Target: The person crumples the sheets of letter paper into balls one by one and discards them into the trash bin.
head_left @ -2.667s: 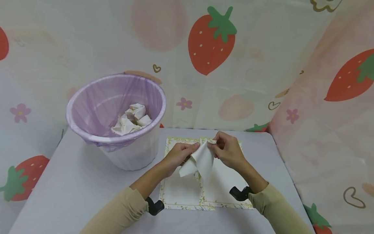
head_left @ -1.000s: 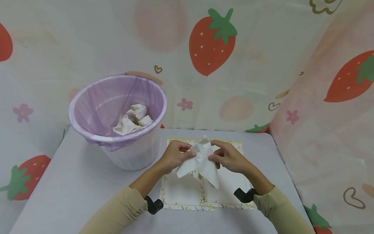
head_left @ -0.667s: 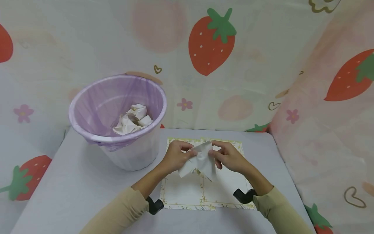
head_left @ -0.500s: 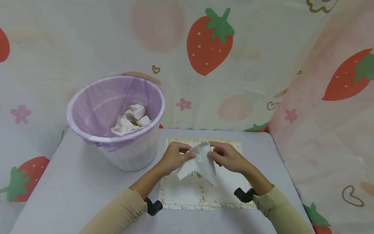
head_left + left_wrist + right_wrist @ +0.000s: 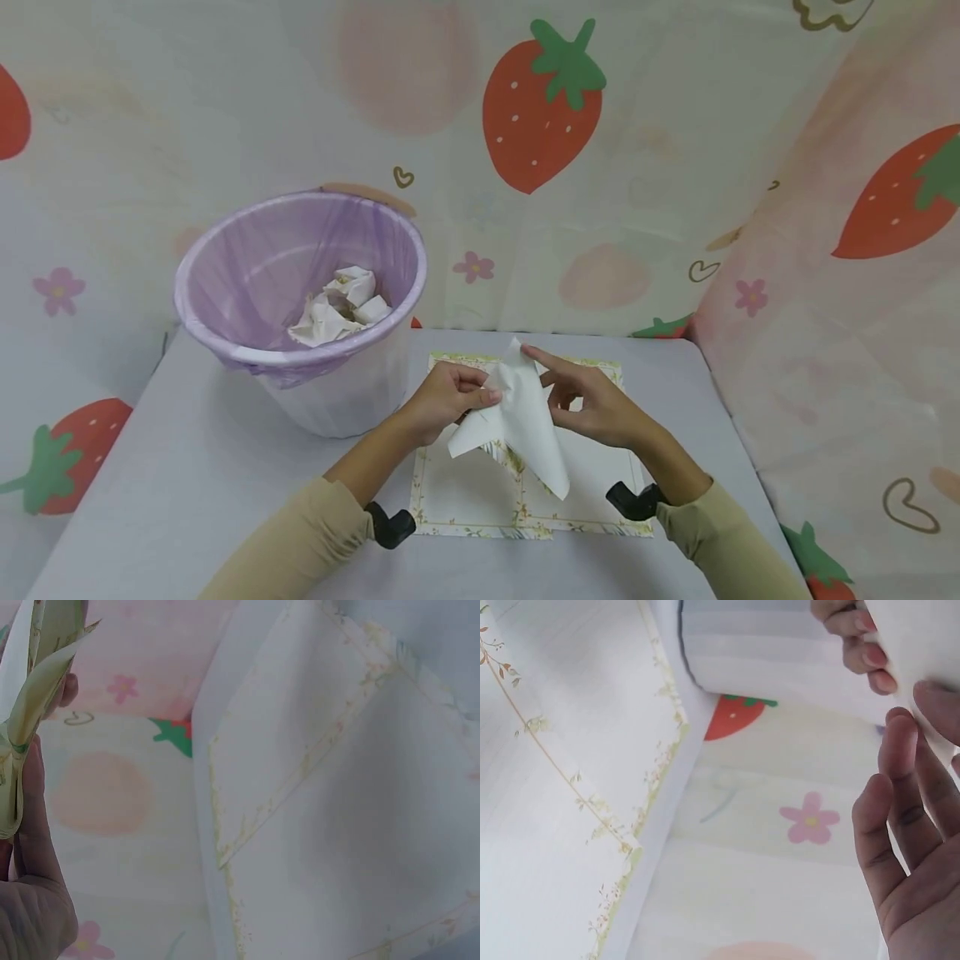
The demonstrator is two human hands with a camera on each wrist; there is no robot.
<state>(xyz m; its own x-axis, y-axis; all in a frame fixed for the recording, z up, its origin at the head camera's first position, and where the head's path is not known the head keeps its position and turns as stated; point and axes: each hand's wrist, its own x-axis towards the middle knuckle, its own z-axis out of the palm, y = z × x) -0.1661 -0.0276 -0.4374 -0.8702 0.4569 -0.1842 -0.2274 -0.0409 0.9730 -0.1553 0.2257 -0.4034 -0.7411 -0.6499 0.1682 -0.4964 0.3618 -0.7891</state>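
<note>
A partly folded sheet of paper (image 5: 517, 408), plain white on the visible side and flower-bordered on the other, is held up over the middle of the table. My left hand (image 5: 447, 404) pinches its left side, thumb in front and fingers partly hidden behind. On the right side my right hand (image 5: 596, 404) has its index finger stretched to the paper's top edge, the thumb apart from the index finger. The right wrist view shows those fingers (image 5: 898, 750) close against the paper (image 5: 919, 645). Beneath lie flat, overlapping flower-bordered sheets (image 5: 468, 500).
A white bucket (image 5: 337, 400) with a purple liner (image 5: 240, 275) stands left of the sheets, with crumpled paper (image 5: 326, 321) inside. Behind the table (image 5: 300, 500) hangs a strawberry-print cloth (image 5: 675, 125). A black wrist mount (image 5: 636, 502) sits on each forearm.
The held paper has been turned and spread, its right flap now hanging lower. My right hand has gone from pinching the paper to stretched fingers; the left keeps its pinch.
</note>
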